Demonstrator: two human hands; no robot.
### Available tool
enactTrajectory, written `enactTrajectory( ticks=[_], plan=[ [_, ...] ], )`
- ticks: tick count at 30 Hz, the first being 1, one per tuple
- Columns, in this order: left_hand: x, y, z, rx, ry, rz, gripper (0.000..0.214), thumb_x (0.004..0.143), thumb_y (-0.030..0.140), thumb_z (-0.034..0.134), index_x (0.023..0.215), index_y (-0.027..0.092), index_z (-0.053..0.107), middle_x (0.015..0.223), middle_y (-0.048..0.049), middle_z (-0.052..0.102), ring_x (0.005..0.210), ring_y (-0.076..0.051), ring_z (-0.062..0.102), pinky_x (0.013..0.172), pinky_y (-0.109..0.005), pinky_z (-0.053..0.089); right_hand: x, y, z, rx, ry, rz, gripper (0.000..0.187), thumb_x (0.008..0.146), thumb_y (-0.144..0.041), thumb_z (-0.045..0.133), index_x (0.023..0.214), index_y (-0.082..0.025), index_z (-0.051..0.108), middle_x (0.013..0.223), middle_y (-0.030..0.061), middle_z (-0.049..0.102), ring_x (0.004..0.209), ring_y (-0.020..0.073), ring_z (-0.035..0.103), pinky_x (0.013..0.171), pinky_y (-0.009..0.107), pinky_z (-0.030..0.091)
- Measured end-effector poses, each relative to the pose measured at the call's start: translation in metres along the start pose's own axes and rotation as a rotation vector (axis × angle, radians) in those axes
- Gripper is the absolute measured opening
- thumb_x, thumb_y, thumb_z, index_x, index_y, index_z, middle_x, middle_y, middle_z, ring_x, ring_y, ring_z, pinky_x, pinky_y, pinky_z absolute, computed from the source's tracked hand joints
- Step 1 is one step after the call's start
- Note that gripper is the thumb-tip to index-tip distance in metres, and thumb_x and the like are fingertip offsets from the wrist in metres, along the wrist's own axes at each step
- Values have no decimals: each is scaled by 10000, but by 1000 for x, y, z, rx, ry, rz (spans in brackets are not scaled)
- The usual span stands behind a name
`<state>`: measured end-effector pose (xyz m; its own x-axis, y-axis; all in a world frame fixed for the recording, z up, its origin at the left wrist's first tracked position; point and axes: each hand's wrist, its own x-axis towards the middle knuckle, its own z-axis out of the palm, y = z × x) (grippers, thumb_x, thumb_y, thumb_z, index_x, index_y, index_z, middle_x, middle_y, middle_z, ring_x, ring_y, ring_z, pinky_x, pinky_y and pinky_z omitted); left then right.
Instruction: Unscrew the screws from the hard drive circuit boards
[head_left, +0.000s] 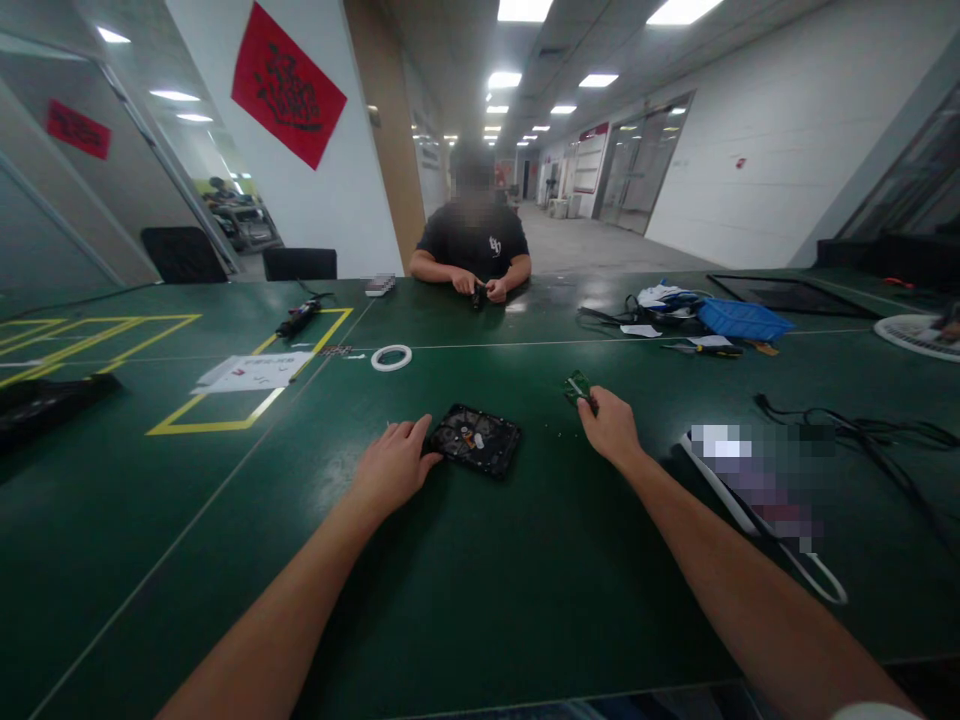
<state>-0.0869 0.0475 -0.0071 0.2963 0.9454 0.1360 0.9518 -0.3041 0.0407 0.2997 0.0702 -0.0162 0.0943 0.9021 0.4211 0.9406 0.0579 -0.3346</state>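
Left hand (pixel 396 465) clamped on left end of black casing (pixel 491 458), flat, inward from near edge of tabletop (pixel 465 590), likely steadying. Right hand (pixel 611 425) pinches green board (pixel 576 386) (circuitry, apparently) by one end, perhaps sparing face.

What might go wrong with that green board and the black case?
The right hand holds the green board by one end, so it might slip. The small bits in the black case, if loose, could spill should the left hand at its edge tip it. The tiny specks on the table, if they are parts, might get brushed away.
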Motion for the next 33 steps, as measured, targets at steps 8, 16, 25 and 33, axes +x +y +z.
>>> enactTrajectory(
  ticks=[8, 16, 25, 33],
  plan=[
    [0, 9, 4, 18, 18, 4, 568, 996, 437, 496, 1497, 177, 428, 1273, -151, 646, 1195, -334, 581, 939, -427, 500, 0, 3, -8, -147, -147, 93, 196, 965, -308, 510, 955, -172, 650, 937, 99, 671, 797, 209, 600, 673, 311, 387],
    [-7, 30, -1, -25, 52, -67, 475, 1027, 402, 414, 1439, 174, 479, 1188, -157, 674, 1164, -323, 598, 918, -418, 495, -9, -14, -6, -26, -259, 42, 291, 938, -330, 594, 1164, -165, 671, 1047, 107, 674, 892, 213, 625, 737, 313, 455],
    [-15, 70, -4, -82, 63, -152, 602, 996, 650, 392, 1386, 205, 503, 1152, -168, 656, 1108, -351, 603, 838, -419, 501, -8, -19, 9, 67, -176, 60, 141, 933, -300, 579, 916, -175, 643, 856, 61, 675, 772, 184, 613, 673, 282, 417],
    [-2, 79, 8, -82, 126, -196, 581, 1011, 600, 393, 1449, 225, 456, 1171, -176, 619, 1131, -356, 582, 855, -433, 500, -10, -15, 11, 418, -148, 258, 131, 944, -323, 592, 927, -195, 612, 876, 53, 716, 627, 146, 664, 578, 256, 504]
  ],
)
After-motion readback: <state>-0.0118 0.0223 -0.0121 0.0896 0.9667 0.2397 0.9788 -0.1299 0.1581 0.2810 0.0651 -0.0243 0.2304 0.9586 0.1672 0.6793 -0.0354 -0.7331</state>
